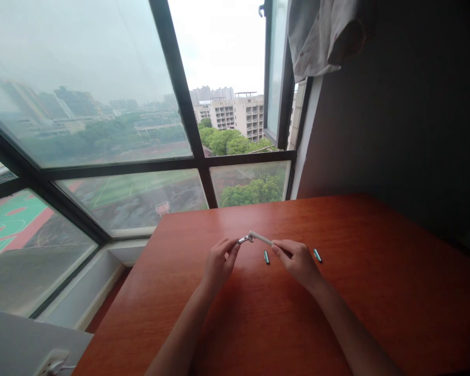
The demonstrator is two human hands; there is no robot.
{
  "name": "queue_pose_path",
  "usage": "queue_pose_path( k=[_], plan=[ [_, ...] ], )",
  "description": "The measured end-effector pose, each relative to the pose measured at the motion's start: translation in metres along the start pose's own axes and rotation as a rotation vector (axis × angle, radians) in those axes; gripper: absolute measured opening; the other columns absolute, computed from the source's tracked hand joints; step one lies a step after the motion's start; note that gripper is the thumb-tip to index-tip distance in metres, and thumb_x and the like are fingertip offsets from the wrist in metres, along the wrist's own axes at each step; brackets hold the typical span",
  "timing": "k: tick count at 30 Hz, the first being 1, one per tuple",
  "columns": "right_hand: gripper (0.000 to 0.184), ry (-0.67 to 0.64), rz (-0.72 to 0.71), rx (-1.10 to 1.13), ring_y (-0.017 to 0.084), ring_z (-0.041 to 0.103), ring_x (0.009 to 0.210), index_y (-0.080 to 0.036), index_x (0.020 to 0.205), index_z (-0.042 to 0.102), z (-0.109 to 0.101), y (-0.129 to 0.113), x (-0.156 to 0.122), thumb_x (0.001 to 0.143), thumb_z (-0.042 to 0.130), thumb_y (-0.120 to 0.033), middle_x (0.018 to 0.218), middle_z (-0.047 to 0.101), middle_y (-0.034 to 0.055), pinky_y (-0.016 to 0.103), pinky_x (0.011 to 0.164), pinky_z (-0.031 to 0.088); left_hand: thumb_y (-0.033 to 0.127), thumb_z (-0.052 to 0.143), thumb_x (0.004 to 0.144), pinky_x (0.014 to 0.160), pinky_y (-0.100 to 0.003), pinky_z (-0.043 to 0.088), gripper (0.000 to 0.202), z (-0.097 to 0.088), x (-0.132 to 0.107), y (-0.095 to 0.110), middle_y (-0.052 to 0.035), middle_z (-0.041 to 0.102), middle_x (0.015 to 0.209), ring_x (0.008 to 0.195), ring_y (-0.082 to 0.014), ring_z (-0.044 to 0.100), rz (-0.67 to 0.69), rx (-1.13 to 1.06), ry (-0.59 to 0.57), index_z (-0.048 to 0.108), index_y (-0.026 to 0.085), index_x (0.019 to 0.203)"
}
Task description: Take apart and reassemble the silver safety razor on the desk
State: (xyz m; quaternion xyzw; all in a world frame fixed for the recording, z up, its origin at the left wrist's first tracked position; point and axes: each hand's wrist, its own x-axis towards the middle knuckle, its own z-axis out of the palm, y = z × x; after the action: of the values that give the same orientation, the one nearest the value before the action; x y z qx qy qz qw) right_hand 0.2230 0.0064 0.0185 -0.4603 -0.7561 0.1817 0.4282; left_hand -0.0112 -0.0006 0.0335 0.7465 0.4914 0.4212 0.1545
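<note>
Left hand (218, 261) pinches silver handle (243, 239), right hand (301, 260) pale grey stick (261, 238), fingertips closed on each. Slack grip could drop the stick, knocking left teal-edged cartridge (267, 257).

Silver piece (244, 239): end is hiding in left hand (219, 262)
Grey stick (261, 238): end is hiding in right hand (301, 262)
Curtain (317, 36): top is running out of view
</note>
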Motion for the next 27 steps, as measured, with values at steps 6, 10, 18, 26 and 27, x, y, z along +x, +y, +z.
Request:
queue_pose_path(
  k=[6,10,18,26,27],
  plan=[
    [0.026,0.023,0.009,0.006,0.021,0.066,0.071,-0.020,0.090,0.074,-0.0004,-0.0002,0.0004,0.090,0.050,-0.031,0.083,0.074,0.0078,0.028,0.065,0.049,0.030,0.049,0.091,0.067,-0.026,0.045,0.024,-0.0003,0.0000,0.0007,-0.0069,0.064,0.081,0.073,-0.0171,0.058,0.003,-0.024,0.015,0.068,0.017,0.097],
    [0.026,0.006,0.018,0.052,0.020,0.066,0.072,-0.019,0.088,0.074,-0.0013,-0.0021,0.0008,0.090,0.051,-0.031,0.083,0.074,0.0070,0.027,0.064,0.049,0.032,0.049,0.091,0.066,-0.026,0.045,0.025,-0.0005,-0.0005,0.0000,-0.0064,0.063,0.079,0.072,-0.0170,0.058,-0.015,-0.042,0.018,0.068,0.017,0.097],
    [0.028,0.020,0.050,0.088,0.020,0.066,0.068,-0.018,0.088,0.074,-0.0015,-0.0047,0.0016,0.090,0.050,-0.033,0.078,0.073,0.0051,0.026,0.059,0.047,0.033,0.050,0.090,0.065,-0.025,0.045,0.025,-0.0010,0.0003,0.0019,-0.0065,0.063,0.079,0.073,-0.0171,0.057,-0.044,-0.137,-0.003,0.068,0.017,0.096],
    [0.027,0.075,0.057,0.093,0.020,0.066,0.069,-0.018,0.090,0.074,-0.0032,-0.0054,0.0016,0.090,0.051,-0.034,0.078,0.073,0.0056,0.026,0.059,0.047,0.034,0.052,0.089,0.063,-0.023,0.044,0.025,-0.0014,0.0004,-0.0001,-0.0045,0.062,0.076,0.070,-0.0159,0.056,-0.079,-0.164,0.031,0.068,0.016,0.095],
    [0.027,0.072,0.055,0.098,0.020,0.066,0.069,-0.018,0.090,0.074,-0.0032,-0.0056,0.0015,0.089,0.052,-0.034,0.078,0.073,0.0056,0.026,0.060,0.047,0.034,0.052,0.089,0.063,-0.023,0.044,0.025,-0.0014,0.0006,0.0002,-0.0044,0.062,0.076,0.070,-0.0158,0.056,-0.077,-0.167,0.032,0.068,0.016,0.094]
  ],
)
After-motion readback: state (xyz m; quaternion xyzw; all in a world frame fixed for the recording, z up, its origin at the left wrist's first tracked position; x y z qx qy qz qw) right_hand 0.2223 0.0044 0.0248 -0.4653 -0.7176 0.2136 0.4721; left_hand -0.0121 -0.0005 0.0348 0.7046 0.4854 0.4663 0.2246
